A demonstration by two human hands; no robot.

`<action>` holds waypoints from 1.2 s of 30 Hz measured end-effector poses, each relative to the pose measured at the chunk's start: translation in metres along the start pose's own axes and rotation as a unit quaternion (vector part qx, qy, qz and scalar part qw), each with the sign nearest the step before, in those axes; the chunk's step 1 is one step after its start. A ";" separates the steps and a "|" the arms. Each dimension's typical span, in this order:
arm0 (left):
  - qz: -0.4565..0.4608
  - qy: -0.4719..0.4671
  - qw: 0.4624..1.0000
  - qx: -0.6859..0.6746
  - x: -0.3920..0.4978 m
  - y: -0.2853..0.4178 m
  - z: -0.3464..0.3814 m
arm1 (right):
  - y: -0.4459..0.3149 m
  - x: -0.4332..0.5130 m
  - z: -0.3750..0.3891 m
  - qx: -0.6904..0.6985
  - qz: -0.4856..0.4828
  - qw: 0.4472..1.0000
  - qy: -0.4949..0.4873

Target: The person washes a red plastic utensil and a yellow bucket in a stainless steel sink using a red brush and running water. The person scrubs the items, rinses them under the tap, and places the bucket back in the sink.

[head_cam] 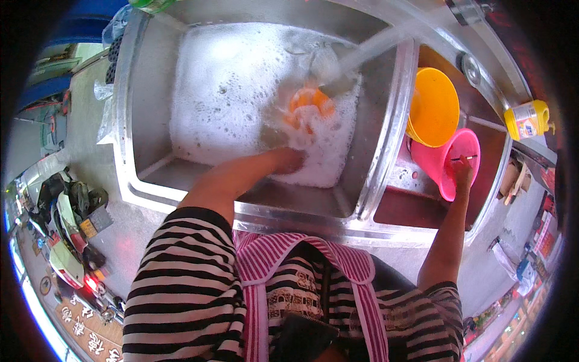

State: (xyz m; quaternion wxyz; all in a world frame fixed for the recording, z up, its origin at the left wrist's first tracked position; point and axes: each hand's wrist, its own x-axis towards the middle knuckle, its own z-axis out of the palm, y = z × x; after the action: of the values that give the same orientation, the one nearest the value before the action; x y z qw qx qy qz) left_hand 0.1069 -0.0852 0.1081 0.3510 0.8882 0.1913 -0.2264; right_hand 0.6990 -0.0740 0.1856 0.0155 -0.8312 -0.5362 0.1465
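My left hand [289,160] reaches into the foamy water [217,95] of the large stainless steel sink [154,95]; its fingertips are blurred, so its grip is unclear. Just beyond it, an orange object [312,102], blurred by splashing, lies in the suds. A stream of water [375,47] falls beside it. In the smaller basin at the right, a pink plastic bucket [429,163] lies tilted with its mouth towards the right. My right hand [462,169] is in that mouth, with a thin dark and light stick-like item [470,157] at its fingers. A yellow-orange bucket [436,108] touches the pink one.
A metal divider [389,131] separates the two basins. A yellow jug with a pump [527,120] stands at the right rim. Clear plastic bags [106,113] hang by the left rim. A cardboard box [513,181] is beyond the right side. Parked scooters [68,240] stand at the lower left.
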 end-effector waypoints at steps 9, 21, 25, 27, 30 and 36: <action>-0.198 0.155 0.959 -0.134 -0.006 -0.072 -0.003 | -0.294 -0.071 -0.089 0.332 -0.233 0.902 0.151; -0.383 0.117 0.889 -0.222 -0.051 -0.132 0.004 | -0.470 -0.067 0.175 0.015 -0.296 0.942 -0.154; -0.300 0.020 0.929 -0.215 -0.026 -0.134 -0.001 | -0.424 -0.130 0.209 0.078 -0.191 0.969 -0.136; -0.309 0.049 0.922 -0.227 -0.002 -0.134 0.002 | -0.414 -0.141 0.196 -0.046 -0.273 0.932 -0.235; -0.322 0.095 0.914 -0.227 0.031 -0.147 0.004 | -0.424 -0.138 0.148 0.060 -0.258 0.923 -0.279; -0.256 0.363 0.850 -0.283 0.025 -0.154 0.019 | -0.453 -0.108 -0.008 0.254 -0.280 0.908 -0.178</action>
State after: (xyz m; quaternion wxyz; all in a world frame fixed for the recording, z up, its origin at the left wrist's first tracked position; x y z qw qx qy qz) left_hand 0.0454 0.0104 -0.0001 0.4224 0.6887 0.5817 0.0942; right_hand 0.2582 0.0221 0.3005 0.1708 -0.5745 -0.6855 0.4133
